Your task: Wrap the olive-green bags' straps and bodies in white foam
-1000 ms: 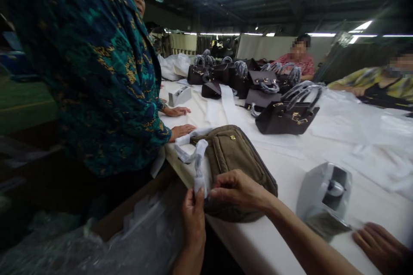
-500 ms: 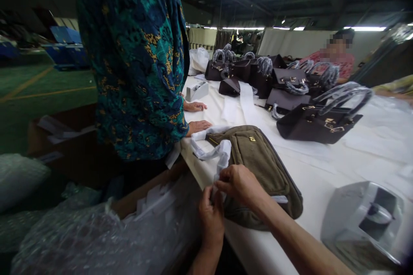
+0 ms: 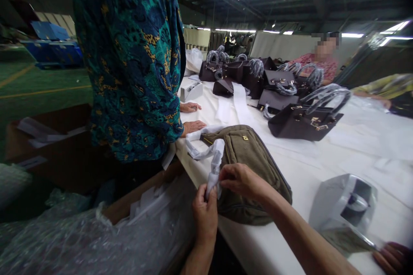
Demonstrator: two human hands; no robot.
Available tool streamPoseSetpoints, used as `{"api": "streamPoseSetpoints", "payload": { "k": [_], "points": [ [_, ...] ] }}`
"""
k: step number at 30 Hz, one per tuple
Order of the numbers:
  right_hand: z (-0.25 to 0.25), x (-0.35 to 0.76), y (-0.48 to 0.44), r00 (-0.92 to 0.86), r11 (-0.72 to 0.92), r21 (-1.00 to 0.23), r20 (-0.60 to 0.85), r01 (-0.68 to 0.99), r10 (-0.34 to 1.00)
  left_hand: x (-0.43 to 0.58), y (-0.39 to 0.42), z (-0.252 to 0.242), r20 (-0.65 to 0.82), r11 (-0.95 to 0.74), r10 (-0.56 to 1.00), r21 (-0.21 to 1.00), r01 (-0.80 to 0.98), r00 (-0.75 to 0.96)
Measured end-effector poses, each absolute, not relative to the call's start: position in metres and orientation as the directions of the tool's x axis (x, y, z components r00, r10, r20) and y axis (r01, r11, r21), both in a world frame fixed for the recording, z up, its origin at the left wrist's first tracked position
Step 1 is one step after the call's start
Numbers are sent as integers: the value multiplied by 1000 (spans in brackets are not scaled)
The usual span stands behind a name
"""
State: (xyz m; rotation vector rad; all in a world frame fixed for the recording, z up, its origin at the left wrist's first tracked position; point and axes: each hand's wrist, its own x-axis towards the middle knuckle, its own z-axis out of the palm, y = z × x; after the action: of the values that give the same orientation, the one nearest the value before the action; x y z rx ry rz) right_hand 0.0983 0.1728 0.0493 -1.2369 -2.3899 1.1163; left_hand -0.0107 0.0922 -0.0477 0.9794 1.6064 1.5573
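An olive-brown fabric bag (image 3: pixel 256 159) with a small gold emblem lies on the white table, close to its edge. Its strap (image 3: pixel 217 154) is wrapped in thin white material and loops off the bag's left side. My left hand (image 3: pixel 205 215) is closed around the lower part of that wrapped strap, thumb pressed against it. Just to the right, my right hand (image 3: pixel 243 180) pinches at the edge of the white wrapping, fingers bent together; their tips partly hide what they hold.
A tape dispenser (image 3: pixel 345 208) stands at right, another person's hand (image 3: pixel 392 258) beside it. Dark handbags (image 3: pixel 305 122) crowd the table's far side. A co-worker in a patterned shirt (image 3: pixel 135 64) stands left, hands on the table. Below are a carton (image 3: pixel 138 193) and bubble wrap (image 3: pixel 97 240).
My hands have parted slightly, showing more wrapped strap above my left hand. A white strip by my right forearm no longer shows. Another person's hand has appeared at lower right. The view has shifted.
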Motion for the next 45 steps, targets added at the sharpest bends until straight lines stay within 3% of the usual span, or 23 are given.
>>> {"api": "streamPoseSetpoints", "payload": {
  "k": [5, 12, 15, 17, 20, 26, 32, 37, 41, 43, 45],
  "points": [
    [45, 101, 176, -596, 373, -741, -46, 558, 802, -10, 94, -53, -25, 0, 894, 999, -54, -448],
    [39, 99, 182, -555, 364, -771, 17, 523, 832, -11, 100, -53, -114, -23, 935, 925, -379, -336],
    [29, 103, 190, -593, 212, -875, -102, 436, 799, -14, 101, -49, -140, -13, 954, 864, -503, -264],
    [21, 106, 197, -699, -1, -943, -247, 332, 672, -16, 102, -48, -164, 24, 965, 832, -554, -204],
    [12, 107, 205, -748, -224, -934, -356, 277, 560, -17, 102, -49, -215, 72, 962, 795, -602, -168],
    [7, 101, 205, -786, -273, -937, -334, 217, 521, -16, 102, -52, -251, 41, 940, 756, -654, -231],
    [-5, 98, 201, -756, -443, -891, -359, 102, 547, -16, 104, -45, -207, 31, 958, 766, -642, -201],
    [0, 85, 193, -591, -371, -915, -388, 157, 707, -9, 107, -40, -171, 1, 957, 811, -584, -236],
    [19, 78, 179, -339, -234, -970, -244, 72, 909, -6, 111, -40, -181, -56, 922, 812, -581, -342],
    [23, 78, 175, -349, -150, -984, -174, 95, 921, -8, 112, -39, -141, -73, 924, 848, -525, -356],
    [22, 78, 175, -481, -101, -987, -150, 125, 864, -11, 113, -37, -92, -82, 931, 890, -448, -354]
  ]
}}
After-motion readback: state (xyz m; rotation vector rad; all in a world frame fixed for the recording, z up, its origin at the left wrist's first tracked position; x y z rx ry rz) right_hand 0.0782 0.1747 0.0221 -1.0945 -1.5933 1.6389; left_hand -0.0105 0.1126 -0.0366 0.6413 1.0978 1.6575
